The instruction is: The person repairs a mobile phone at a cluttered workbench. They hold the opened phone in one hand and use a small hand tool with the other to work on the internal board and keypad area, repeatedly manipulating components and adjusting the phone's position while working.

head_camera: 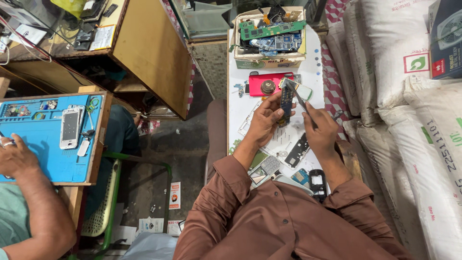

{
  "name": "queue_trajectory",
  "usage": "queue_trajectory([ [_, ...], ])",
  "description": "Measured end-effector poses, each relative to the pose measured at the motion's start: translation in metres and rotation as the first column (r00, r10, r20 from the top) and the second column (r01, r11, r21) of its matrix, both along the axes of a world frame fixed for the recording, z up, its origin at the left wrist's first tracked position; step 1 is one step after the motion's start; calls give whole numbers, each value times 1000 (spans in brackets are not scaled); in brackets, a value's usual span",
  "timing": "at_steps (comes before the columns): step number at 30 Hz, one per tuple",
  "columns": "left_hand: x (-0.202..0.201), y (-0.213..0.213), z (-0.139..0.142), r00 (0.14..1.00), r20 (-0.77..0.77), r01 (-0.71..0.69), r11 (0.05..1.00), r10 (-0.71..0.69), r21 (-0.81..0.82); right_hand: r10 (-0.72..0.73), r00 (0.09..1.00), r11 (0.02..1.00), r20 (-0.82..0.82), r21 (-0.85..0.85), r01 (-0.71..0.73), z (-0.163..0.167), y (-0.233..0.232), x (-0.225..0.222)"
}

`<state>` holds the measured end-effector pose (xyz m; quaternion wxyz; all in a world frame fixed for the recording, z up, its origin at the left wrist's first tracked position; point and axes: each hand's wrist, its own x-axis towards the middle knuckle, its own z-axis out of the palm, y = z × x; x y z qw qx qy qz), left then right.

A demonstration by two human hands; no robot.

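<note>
Hands meet above the white table (315, 53): left hand (263, 121) grips a circuit board (286, 102), right hand (321, 130) pinches tweezers (299, 99) against it; sacks (399, 58) alongside.

The person wears a long-sleeved garment of plain reddish-brown cloth, loosely cut and creased across the chest and upper arms. Both sleeves end in folded cuffs at the wrist, leaving the left hand (263, 123) and right hand (321, 130) bare. No ring, watch or wristband shows, though the cuffs may hide one.
</note>
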<state>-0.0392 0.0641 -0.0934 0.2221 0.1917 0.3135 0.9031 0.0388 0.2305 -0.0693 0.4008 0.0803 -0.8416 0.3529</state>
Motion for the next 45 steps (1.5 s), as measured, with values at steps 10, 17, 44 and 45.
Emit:
queue_trajectory([
  [10,-1,4,-10,999,45,-13,1000,12,23,105,994,994,1,3,-105,-2,2,4],
  [17,-4,6,-17,1000,1,-22,999,22,26,58,998,998,34,-21,-57,-6,4,3],
  [44,3,7,-10,996,38,-86,996,87,-16,52,997,998,64,40,-55,2,5,9],
  [45,3,7,-9,997,20,-76,997,77,-13,37,994,999,101,-24,-34,3,4,9],
])
